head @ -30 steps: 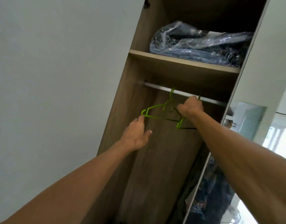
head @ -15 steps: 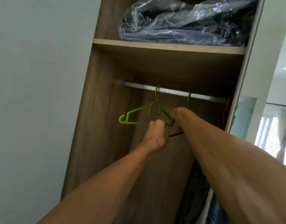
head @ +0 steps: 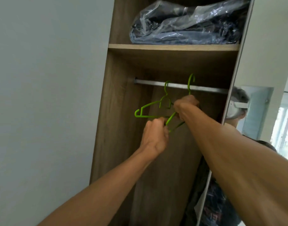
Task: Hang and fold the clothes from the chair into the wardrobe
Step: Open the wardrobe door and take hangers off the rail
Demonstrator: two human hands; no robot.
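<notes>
From the head camera, both arms are reaching up into the open wardrobe (head: 117, 128), which is filling the middle of the picture. A grey rail (head: 205, 89) is running across inside it, just above the middle. Two green hangers are hanging close together there. The left hanger (head: 149, 105) is hooking over the rail and is sitting at 9 o'clock from the right hand (head: 186, 108). The right hanger (head: 190, 82) is poking its hook up at 12 o'clock from that hand, with the hook tip showing above the rail. The right hand is clenching tight round the right hanger just under its hook. The left hand (head: 153, 136) is sitting at 7 o'clock from the right hand, very near it. Its fingers are curling round thin green bars where the two hangers are crossing, and I cannot tell which hanger those bars belong to. A shelf (head: 172, 47) is lying above the rail, at 12 o'clock. A clear bag (head: 188, 25) full of dark clothes is resting on it. A pale wall (head: 50, 95) is filling the 9 o'clock side. A mirror (head: 260, 111) is shining at 3 o'clock. Some dark cloth (head: 198, 185) is hanging low in the wardrobe at 5 o'clock.
</notes>
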